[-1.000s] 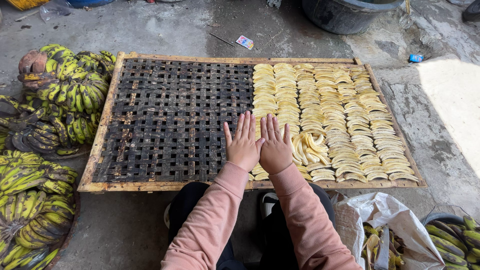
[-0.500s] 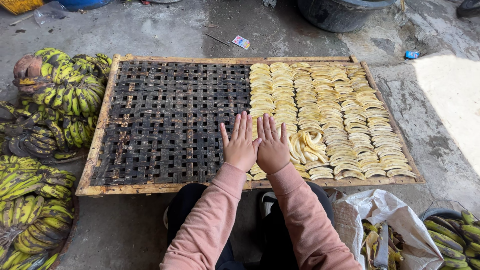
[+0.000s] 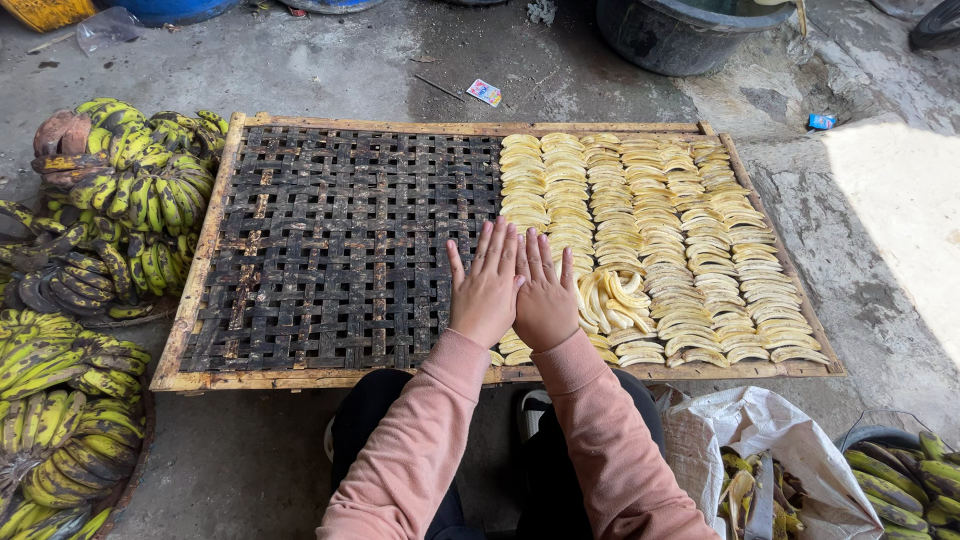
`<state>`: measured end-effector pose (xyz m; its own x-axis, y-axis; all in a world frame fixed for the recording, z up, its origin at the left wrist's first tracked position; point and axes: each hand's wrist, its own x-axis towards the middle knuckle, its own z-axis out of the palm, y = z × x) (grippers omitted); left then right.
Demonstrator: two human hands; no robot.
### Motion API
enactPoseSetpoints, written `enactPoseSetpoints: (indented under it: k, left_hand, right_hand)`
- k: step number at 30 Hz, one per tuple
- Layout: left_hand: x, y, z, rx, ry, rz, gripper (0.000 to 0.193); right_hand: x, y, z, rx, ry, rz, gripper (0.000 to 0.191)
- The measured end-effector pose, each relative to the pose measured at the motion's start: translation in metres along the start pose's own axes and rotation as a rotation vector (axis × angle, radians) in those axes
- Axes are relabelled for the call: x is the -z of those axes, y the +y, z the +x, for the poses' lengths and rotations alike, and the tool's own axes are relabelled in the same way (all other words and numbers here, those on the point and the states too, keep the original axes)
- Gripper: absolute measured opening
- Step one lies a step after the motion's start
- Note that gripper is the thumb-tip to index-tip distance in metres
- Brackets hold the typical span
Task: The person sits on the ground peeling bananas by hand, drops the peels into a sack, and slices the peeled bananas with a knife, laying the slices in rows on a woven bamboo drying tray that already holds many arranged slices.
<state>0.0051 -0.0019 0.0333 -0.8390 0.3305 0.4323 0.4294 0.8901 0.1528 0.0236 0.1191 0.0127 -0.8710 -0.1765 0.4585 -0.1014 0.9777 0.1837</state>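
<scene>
A woven drying tray (image 3: 330,250) in a wooden frame lies on the concrete in front of me. Its right half is covered with rows of pale yellow banana slices (image 3: 660,230); its left half is bare lattice. My left hand (image 3: 487,290) and my right hand (image 3: 545,300) lie side by side, palms down and fingers spread, pressing on slices at the left edge of the rows near the tray's front rim. Neither hand holds anything. A few loose slices (image 3: 610,300) lie askew just right of my right hand.
Bunches of green-yellow bananas (image 3: 130,190) are piled left of the tray, more (image 3: 50,420) at the lower left. A white sack (image 3: 770,460) with peels sits at the lower right beside more bananas (image 3: 900,480). A dark tub (image 3: 680,30) stands beyond the tray.
Both hands stay flat on the same spot of the tray; only the view has shifted slightly.
</scene>
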Motion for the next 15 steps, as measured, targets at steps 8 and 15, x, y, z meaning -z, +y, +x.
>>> enactPoseSetpoints:
  k: [8,15]
  left_hand:
    - [0.06,0.009,-0.017,-0.516,-0.234,-0.584,0.034]
    - [0.143,-0.023,-0.025,-0.066,-0.211,-0.273,0.026]
  right_hand:
    - [0.035,-0.027,0.0,0.443,-0.276,0.44,0.055]
    - [0.147,0.012,-0.016,0.583,-0.13,0.802,0.053]
